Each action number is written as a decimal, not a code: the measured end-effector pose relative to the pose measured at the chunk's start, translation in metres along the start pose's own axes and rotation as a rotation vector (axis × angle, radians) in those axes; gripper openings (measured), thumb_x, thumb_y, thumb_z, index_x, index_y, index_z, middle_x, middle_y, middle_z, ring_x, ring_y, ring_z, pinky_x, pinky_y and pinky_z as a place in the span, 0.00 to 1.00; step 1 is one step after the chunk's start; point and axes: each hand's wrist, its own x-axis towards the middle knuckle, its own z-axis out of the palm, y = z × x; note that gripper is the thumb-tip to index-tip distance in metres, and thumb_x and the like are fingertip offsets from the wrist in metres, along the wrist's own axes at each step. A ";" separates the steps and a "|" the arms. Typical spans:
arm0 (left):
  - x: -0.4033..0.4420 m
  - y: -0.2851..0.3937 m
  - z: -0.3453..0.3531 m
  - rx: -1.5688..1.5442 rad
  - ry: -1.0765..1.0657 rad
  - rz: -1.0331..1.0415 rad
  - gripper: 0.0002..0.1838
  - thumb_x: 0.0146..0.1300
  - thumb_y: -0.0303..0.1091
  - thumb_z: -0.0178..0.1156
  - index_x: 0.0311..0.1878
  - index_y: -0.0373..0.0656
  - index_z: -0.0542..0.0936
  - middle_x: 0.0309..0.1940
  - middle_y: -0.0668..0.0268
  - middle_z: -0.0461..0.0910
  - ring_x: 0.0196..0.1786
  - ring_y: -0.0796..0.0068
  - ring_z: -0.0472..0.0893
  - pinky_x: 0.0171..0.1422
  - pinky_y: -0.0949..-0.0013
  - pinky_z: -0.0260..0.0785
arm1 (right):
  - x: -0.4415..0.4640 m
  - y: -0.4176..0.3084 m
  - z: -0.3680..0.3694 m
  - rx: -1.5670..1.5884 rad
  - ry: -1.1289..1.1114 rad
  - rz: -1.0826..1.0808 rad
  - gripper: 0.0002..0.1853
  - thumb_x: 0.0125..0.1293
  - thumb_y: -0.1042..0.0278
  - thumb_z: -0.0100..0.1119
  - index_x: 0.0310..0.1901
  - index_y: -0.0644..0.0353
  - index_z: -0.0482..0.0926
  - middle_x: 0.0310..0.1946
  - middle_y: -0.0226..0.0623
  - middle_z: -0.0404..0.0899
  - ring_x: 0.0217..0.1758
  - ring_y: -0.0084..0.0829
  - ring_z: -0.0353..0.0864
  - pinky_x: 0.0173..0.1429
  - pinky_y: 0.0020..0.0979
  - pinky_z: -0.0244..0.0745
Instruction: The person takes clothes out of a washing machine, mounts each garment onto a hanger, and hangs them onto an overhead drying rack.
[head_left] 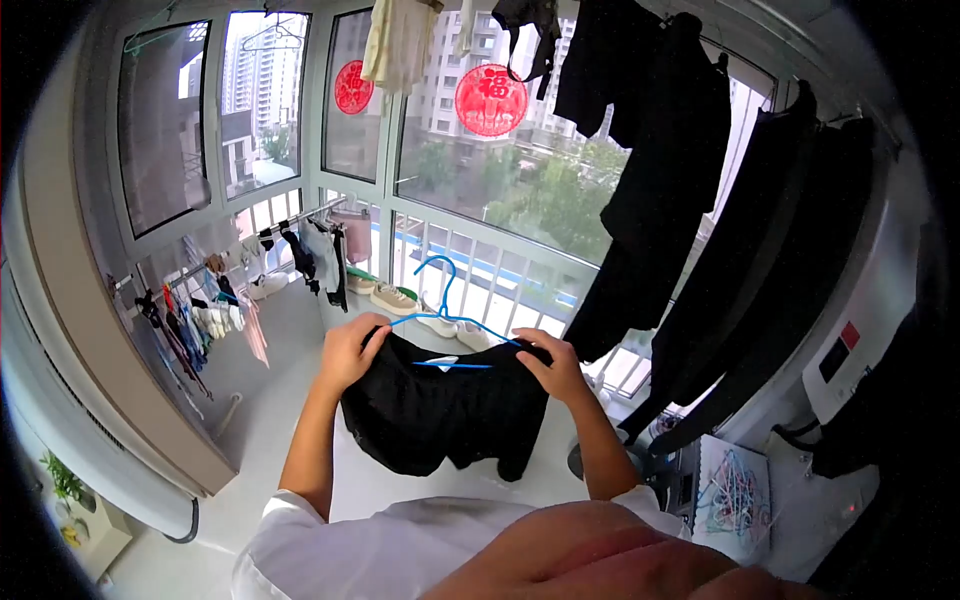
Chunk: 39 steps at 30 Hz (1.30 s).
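A black garment (440,415) hangs on a blue clothes hanger (443,290) in front of me, with the hook pointing up. Through the garment's wide opening, the hanger's lower bar and a small pale label show. My left hand (350,352) is closed on the garment's left upper corner, by the end of the hanger's arm. At the opposite corner, my right hand (553,365) pinches the fabric, fingers on top and thumb in front. The hanger's ends are hidden by cloth and fingers.
Dark clothes (670,150) hang from above on the right. Small laundry hangs on a low rail (300,215) at the left. Several shoes (393,297) line the window ledge. Loose hangers (735,495) lie on a white surface at lower right. Red round stickers (491,100) mark the window.
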 end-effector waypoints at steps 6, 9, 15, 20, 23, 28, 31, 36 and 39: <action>0.038 -0.051 0.018 -0.046 0.075 -0.011 0.06 0.71 0.35 0.65 0.46 0.45 0.84 0.40 0.59 0.86 0.40 0.52 0.85 0.43 0.60 0.77 | 0.049 0.050 0.007 -0.093 0.028 0.104 0.15 0.70 0.66 0.68 0.55 0.64 0.84 0.48 0.48 0.88 0.51 0.44 0.89 0.57 0.35 0.80; 0.063 -0.083 0.028 -0.093 0.097 -0.033 0.07 0.71 0.34 0.65 0.46 0.43 0.84 0.39 0.58 0.86 0.40 0.52 0.85 0.43 0.62 0.77 | 0.076 0.063 0.028 -0.174 0.075 0.072 0.13 0.70 0.68 0.68 0.52 0.63 0.84 0.44 0.49 0.89 0.47 0.47 0.90 0.53 0.36 0.82; 0.132 -0.172 0.035 -0.176 0.218 0.016 0.08 0.71 0.33 0.64 0.47 0.40 0.85 0.42 0.56 0.86 0.47 0.52 0.85 0.53 0.61 0.76 | 0.154 0.047 0.076 -0.406 0.366 -0.131 0.10 0.66 0.73 0.69 0.48 0.64 0.86 0.40 0.52 0.88 0.41 0.50 0.90 0.45 0.39 0.83; 0.190 -0.293 0.033 -0.416 0.188 0.039 0.25 0.72 0.31 0.61 0.72 0.44 0.74 0.63 0.55 0.80 0.64 0.53 0.77 0.71 0.58 0.67 | 0.245 -0.009 0.142 -0.720 0.571 -0.286 0.10 0.63 0.74 0.72 0.45 0.64 0.87 0.39 0.51 0.88 0.38 0.49 0.89 0.43 0.39 0.84; 0.241 -0.363 0.028 -0.305 0.249 0.149 0.34 0.72 0.35 0.63 0.78 0.41 0.64 0.74 0.46 0.66 0.75 0.46 0.66 0.81 0.53 0.55 | 0.314 -0.059 0.193 -0.887 0.614 -0.243 0.10 0.64 0.72 0.72 0.46 0.63 0.87 0.38 0.50 0.88 0.37 0.50 0.89 0.41 0.40 0.83; 0.321 -0.406 0.000 -0.502 0.198 0.260 0.38 0.73 0.34 0.60 0.82 0.41 0.56 0.83 0.43 0.47 0.83 0.40 0.50 0.86 0.50 0.43 | 0.463 -0.111 0.243 -1.166 0.868 -0.271 0.10 0.70 0.61 0.68 0.46 0.57 0.88 0.32 0.51 0.86 0.33 0.53 0.87 0.36 0.46 0.79; 0.347 -0.408 -0.031 -0.592 0.166 0.356 0.36 0.74 0.33 0.58 0.82 0.42 0.57 0.84 0.47 0.46 0.85 0.42 0.49 0.86 0.51 0.44 | 0.556 -0.136 0.253 -1.357 0.989 -0.267 0.12 0.72 0.56 0.65 0.43 0.55 0.88 0.28 0.51 0.85 0.31 0.54 0.86 0.33 0.49 0.78; 0.361 -0.442 -0.022 -0.733 0.137 0.471 0.37 0.73 0.31 0.60 0.82 0.44 0.59 0.85 0.50 0.44 0.85 0.44 0.49 0.85 0.50 0.46 | 0.694 -0.151 0.245 -1.519 1.102 -0.316 0.18 0.74 0.48 0.59 0.44 0.53 0.87 0.29 0.52 0.85 0.34 0.59 0.86 0.38 0.54 0.80; 0.354 -0.458 -0.031 -0.735 0.023 0.396 0.42 0.69 0.26 0.63 0.83 0.49 0.57 0.85 0.52 0.43 0.85 0.43 0.47 0.86 0.50 0.45 | 0.752 -0.177 0.270 -1.358 1.007 -0.104 0.18 0.70 0.61 0.63 0.52 0.69 0.84 0.43 0.66 0.84 0.48 0.63 0.85 0.53 0.54 0.81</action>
